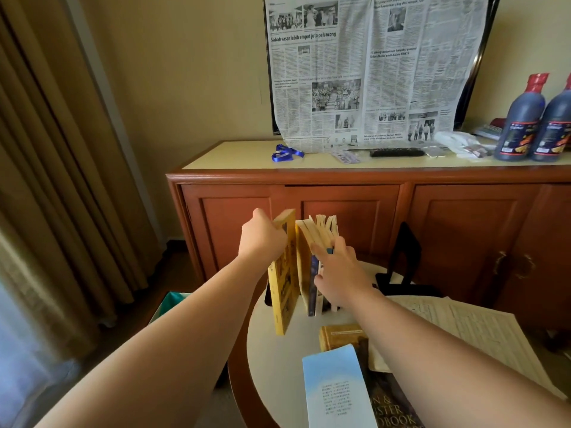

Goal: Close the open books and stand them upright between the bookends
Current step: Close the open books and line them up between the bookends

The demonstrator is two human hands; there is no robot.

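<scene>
On the round white worktop (272, 359), the left hand (262, 239) grips the top edge of an upright yellow paperback book (282, 285). The right hand (338, 273), fingers spread open, presses against a row of standing yellowed-page books (319, 233). A black metal bookend (401, 257) stands apart to the right. A light-blue booklet (333, 390) lies flat nearby.
</scene>
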